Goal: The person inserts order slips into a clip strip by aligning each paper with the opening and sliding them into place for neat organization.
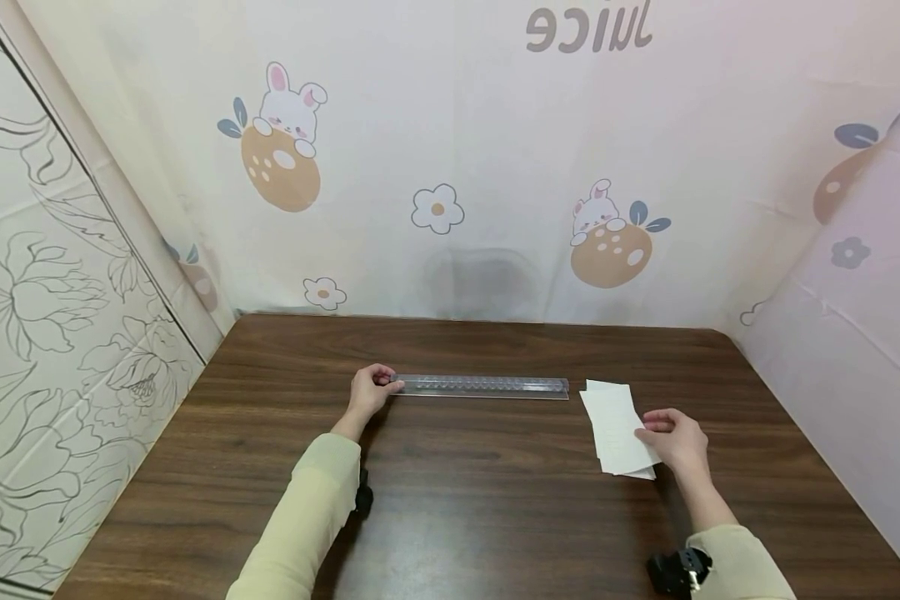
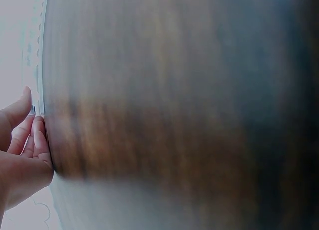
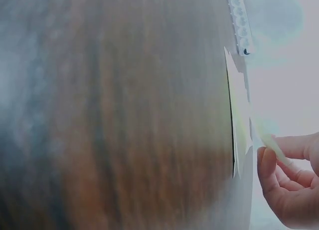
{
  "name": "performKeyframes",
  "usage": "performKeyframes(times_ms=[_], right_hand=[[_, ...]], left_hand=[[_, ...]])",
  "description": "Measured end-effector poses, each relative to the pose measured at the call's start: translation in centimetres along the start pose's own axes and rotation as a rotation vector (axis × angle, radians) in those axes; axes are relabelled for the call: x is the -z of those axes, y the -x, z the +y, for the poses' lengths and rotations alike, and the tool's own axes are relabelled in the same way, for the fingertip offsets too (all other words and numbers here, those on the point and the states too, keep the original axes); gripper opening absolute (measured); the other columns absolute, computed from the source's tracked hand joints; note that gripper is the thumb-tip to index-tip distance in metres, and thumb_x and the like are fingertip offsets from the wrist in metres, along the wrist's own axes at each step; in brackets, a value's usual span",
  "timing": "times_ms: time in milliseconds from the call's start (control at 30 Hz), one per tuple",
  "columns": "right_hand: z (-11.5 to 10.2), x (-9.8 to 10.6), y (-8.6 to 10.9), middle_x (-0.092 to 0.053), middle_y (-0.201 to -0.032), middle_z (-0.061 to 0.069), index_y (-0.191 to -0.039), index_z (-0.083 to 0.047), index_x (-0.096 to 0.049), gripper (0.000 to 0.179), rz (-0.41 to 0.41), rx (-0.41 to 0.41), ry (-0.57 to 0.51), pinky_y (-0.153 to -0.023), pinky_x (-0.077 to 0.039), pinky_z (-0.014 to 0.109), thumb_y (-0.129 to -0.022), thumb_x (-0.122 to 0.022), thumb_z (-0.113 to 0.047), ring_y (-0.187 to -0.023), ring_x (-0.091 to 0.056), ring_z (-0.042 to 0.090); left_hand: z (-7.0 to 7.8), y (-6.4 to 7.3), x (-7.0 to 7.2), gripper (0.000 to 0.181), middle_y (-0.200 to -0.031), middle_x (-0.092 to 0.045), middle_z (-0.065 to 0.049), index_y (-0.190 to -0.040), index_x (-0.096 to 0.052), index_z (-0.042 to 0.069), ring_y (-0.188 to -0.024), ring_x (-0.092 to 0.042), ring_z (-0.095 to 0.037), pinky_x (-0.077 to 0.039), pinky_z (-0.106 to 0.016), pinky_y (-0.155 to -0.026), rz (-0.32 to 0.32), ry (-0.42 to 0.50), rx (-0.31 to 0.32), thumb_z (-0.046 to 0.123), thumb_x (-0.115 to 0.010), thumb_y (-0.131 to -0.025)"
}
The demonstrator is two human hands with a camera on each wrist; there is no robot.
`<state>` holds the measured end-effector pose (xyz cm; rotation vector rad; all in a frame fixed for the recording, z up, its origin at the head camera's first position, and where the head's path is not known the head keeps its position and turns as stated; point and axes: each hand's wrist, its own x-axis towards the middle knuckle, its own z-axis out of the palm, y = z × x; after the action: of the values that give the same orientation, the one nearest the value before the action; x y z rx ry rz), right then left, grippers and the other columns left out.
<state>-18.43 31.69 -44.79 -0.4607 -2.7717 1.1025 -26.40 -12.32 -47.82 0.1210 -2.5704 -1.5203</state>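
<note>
We find a clear plastic strip (image 1: 480, 387) lying on the table, running rightward from the left fingertips; rounded shapes line its length, and we cannot tell whether they hold anything. The left hand (image 1: 369, 391) pinches the strip's near end between thumb and fingers. Overlapping white papers (image 1: 615, 429) lie just left of the right fingertips, beyond the strip's far end. The right hand (image 1: 678, 438) has thumb and fingers clamped on one sheet's edge, raised. Below both hands spreads the brown wooden table (image 1: 487, 508).
</note>
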Motion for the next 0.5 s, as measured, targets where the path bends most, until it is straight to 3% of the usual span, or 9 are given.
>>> performKeyframes(times_ms=[133,233,333,500], right_hand=[[0.05,0.20,0.15,-0.063,-0.089,0.021,-0.102,0.007,-0.056,0.031,-0.023,-0.006,-0.022,-0.066,-0.034,0.033,-0.078,-0.065,-0.010,-0.095,-0.048,0.039],[0.02,0.27,0.22,-0.064,-0.088,0.019,-0.104,0.007,-0.056,0.032,-0.034,-0.012,-0.040,-0.064,-0.035,0.028,-0.079,-0.065,-0.011,-0.093,-0.052,0.034],[-0.08,0.25,0.30,-0.065,-0.087,0.018,-0.106,0.007,-0.057,0.034,-0.039,-0.017,-0.065,-0.059,-0.039,0.022,-0.078,-0.065,-0.010,-0.077,-0.057,0.019],[-0.15,0.09,0.42,-0.065,-0.088,0.017,-0.110,0.007,-0.056,0.038,-0.054,-0.030,-0.096,-0.056,-0.040,0.018,-0.079,-0.065,-0.012,-0.066,-0.048,-0.002]], left_hand=[[-0.02,0.02,0.00,0.019,-0.079,-0.058,-0.010,-0.085,-0.062,-0.003,-0.076,-0.053,-0.022,-0.042,-0.031,-0.069,0.001,0.005,0.004,0.008,-0.072,-0.073],[-0.01,0.03,-0.02,0.019,-0.079,-0.058,-0.011,-0.085,-0.062,-0.003,-0.076,-0.053,-0.022,-0.042,-0.031,-0.069,-0.002,0.008,0.005,0.008,-0.072,-0.073],[-0.01,0.01,-0.03,0.018,-0.079,-0.057,-0.010,-0.085,-0.062,-0.002,-0.077,-0.052,-0.022,-0.042,-0.032,-0.069,-0.005,0.012,0.010,0.008,-0.072,-0.074],[-0.10,-0.10,0.00,0.018,-0.080,-0.057,-0.009,-0.086,-0.062,-0.002,-0.077,-0.052,-0.021,-0.042,-0.033,-0.070,-0.007,0.014,0.015,0.009,-0.072,-0.074]])
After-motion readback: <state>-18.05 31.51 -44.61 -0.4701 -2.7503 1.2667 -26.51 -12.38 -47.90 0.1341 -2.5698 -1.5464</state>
